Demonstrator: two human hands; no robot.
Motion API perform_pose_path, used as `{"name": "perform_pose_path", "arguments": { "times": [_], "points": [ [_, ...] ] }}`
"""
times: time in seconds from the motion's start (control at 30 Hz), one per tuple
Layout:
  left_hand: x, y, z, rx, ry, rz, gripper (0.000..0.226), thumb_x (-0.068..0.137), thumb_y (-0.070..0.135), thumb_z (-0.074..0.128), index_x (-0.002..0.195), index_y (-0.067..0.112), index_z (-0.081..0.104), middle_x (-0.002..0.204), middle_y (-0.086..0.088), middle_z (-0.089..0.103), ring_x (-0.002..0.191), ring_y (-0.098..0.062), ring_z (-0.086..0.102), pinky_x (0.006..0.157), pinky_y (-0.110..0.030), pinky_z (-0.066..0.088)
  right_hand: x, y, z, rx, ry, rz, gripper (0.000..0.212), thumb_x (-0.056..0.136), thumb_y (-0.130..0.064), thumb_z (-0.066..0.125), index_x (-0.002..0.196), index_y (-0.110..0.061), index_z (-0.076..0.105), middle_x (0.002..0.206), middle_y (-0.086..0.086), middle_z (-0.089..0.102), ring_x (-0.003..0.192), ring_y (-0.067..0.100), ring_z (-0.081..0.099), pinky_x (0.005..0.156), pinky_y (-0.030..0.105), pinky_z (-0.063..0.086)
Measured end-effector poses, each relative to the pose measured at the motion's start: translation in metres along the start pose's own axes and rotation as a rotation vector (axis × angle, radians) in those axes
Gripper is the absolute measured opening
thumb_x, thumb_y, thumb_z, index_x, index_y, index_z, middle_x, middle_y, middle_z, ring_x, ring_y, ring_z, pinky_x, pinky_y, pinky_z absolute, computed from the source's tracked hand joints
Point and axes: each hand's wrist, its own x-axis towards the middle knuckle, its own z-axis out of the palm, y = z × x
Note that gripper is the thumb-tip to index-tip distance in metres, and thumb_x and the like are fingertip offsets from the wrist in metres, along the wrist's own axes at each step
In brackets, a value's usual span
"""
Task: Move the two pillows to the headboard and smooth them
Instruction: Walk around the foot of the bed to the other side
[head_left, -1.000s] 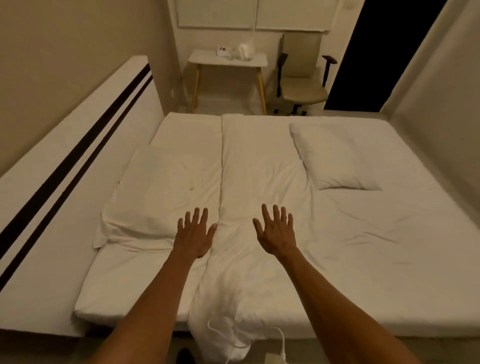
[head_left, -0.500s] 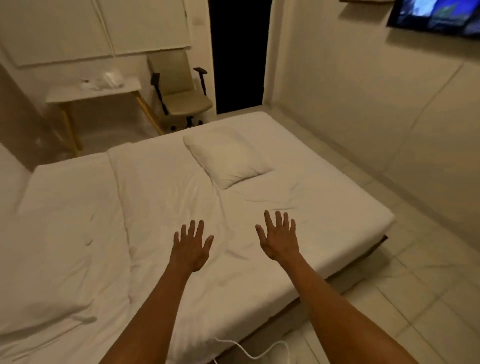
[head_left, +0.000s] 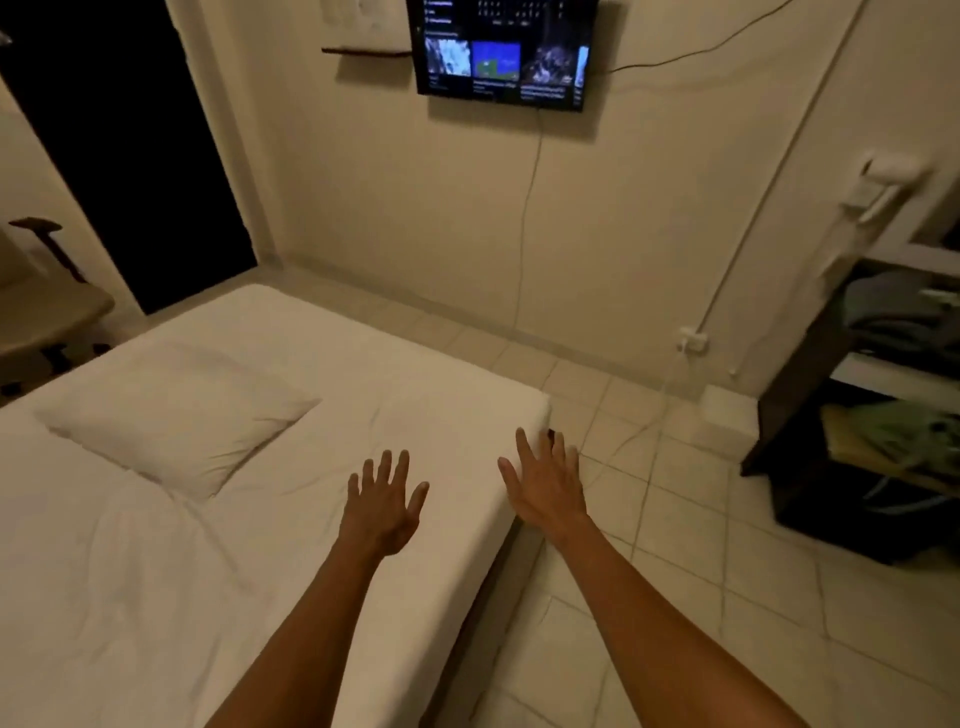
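Note:
One white pillow (head_left: 176, 415) lies flat on the white bed (head_left: 395, 395), at the left of the view, well away from both hands. My left hand (head_left: 383, 506) hovers over the sheet near the bed's right edge, fingers spread, holding nothing. My right hand (head_left: 545, 483) is stretched out past the bed's corner, above the tiled floor, fingers apart and empty. The second pillow and the headboard are out of view.
A tiled floor (head_left: 675, 571) runs along the bed's right side. A lit screen (head_left: 501, 52) hangs on the far wall, its cable dropping to the floor. A dark shelf unit (head_left: 862, 415) with clothes stands at right. A dark doorway (head_left: 119, 145) and a chair (head_left: 41, 312) are at left.
My view has swung far to the right: the headboard and the left pillow have gone out of frame, and the wall screen and shelf unit have come in. Both hands stay outstretched and empty.

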Motion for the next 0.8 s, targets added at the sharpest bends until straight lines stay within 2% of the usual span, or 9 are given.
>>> {"name": "perform_pose_path", "arguments": {
  "times": [0.17,0.37,0.57,0.8],
  "points": [
    [0.065,0.075,0.003,0.086,-0.029,0.145,0.067,0.101,0.055,0.013,0.156,0.022,-0.006,0.166,-0.007,-0.003,0.153,-0.032,-0.001,0.124,-0.048,0.003,0.03,0.081,-0.02,0.036,0.037,0.153,0.066,0.102,-0.055,0.015,0.158,-0.021,0.009,0.164,0.017,0.008,0.151,0.037,0.0,0.123,0.053,-0.001],
    [0.151,0.182,0.002,0.072,-0.005,0.235,0.068,0.1,0.056,0.012,0.156,0.023,-0.006,0.166,-0.008,-0.004,0.153,-0.032,-0.001,0.124,-0.049,0.003,0.094,0.18,-0.05,0.022,0.064,0.219,0.066,0.102,-0.055,0.015,0.158,-0.022,0.008,0.164,0.017,0.009,0.151,0.037,0.0,0.123,0.053,0.0],
    [0.226,0.285,0.001,-0.007,0.015,0.245,0.068,0.1,0.057,0.012,0.156,0.023,-0.006,0.166,-0.007,-0.005,0.153,-0.031,-0.002,0.123,-0.048,0.003,0.166,0.273,-0.094,-0.008,0.045,0.22,0.065,0.102,-0.055,0.014,0.158,-0.021,0.006,0.165,0.017,0.006,0.152,0.036,-0.001,0.123,0.053,-0.001],
    [0.312,0.331,-0.009,0.002,0.01,0.222,0.068,0.1,0.056,0.014,0.156,0.022,-0.006,0.166,-0.007,-0.005,0.153,-0.031,-0.003,0.123,-0.048,0.002,0.258,0.326,-0.117,-0.02,0.045,0.216,0.064,0.103,-0.053,0.015,0.158,-0.021,0.007,0.164,0.016,0.009,0.152,0.036,0.001,0.123,0.052,0.0]
  ]
}}
